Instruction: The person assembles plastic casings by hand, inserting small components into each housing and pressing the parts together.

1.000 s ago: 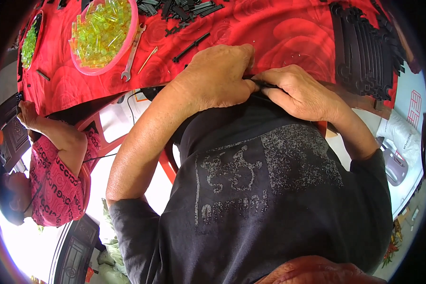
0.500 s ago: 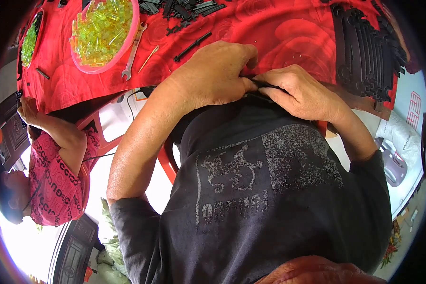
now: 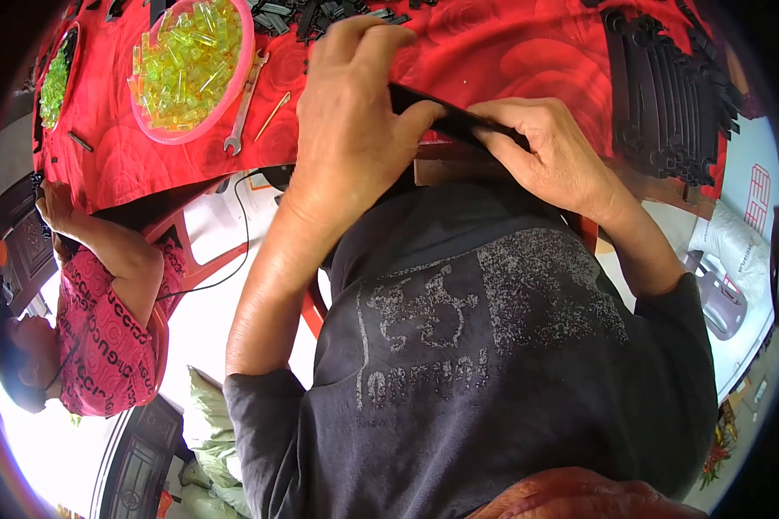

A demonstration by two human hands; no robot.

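One black strip (image 3: 459, 125) is located between two hands, above the near edge of the red-clothed surface (image 3: 511, 60); it is flat, narrow, sloping down rightward, its left end hidden. Right hand (image 3: 550, 156): grip clenched on the strip. Left hand (image 3: 355, 108): thumb against it; closure cannot be determined. Beyond: one thin stick (image 3: 272, 117), one wrench (image 3: 248, 104), one pink bowl (image 3: 248, 52) of yellow-green pieces (image 3: 186, 65), and loose black parts (image 3: 320, 13), overlapping, uncountable.
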